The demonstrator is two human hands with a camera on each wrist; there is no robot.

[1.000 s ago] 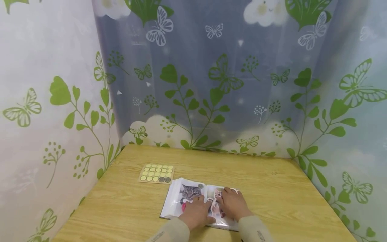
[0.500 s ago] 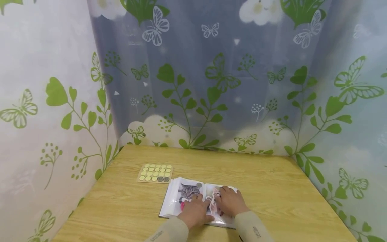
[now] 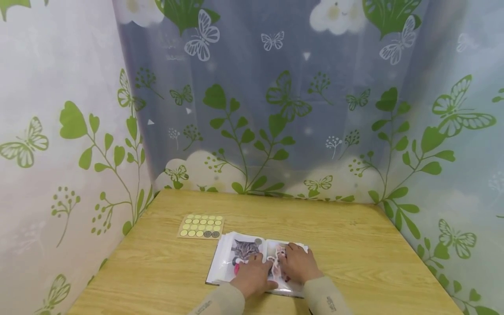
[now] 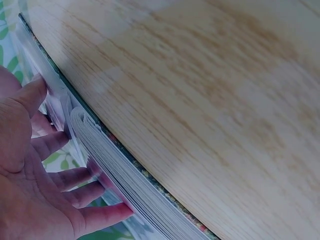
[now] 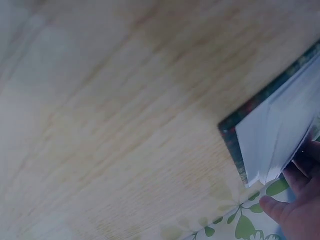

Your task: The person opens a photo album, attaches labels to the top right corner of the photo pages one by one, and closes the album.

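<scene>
An open photo album (image 3: 227, 262) lies near the front edge of the wooden table (image 3: 354, 245), and a grey cat picture shows on its left page. My left hand (image 3: 253, 274) rests on the album's middle with fingers stretched; in the left wrist view these fingers (image 4: 75, 180) lie flat against the page stack (image 4: 130, 187). My right hand (image 3: 298, 264) lies on the right page, covering most of a kitten picture. The right wrist view shows only its fingertips (image 5: 292, 212) by the album's corner (image 5: 272, 135). A clear sleeve bulges between the two hands.
A tan sheet of round stickers (image 3: 201, 225) lies flat just behind and left of the album. Curtains printed with green leaves and butterflies (image 3: 252, 113) close in the table on the left, back and right. Bare wood (image 4: 210, 90) stretches beside the album.
Both hands stay on the album in nearly the same spots. The head view has drifted slightly, shifting everything a little to the left.
</scene>
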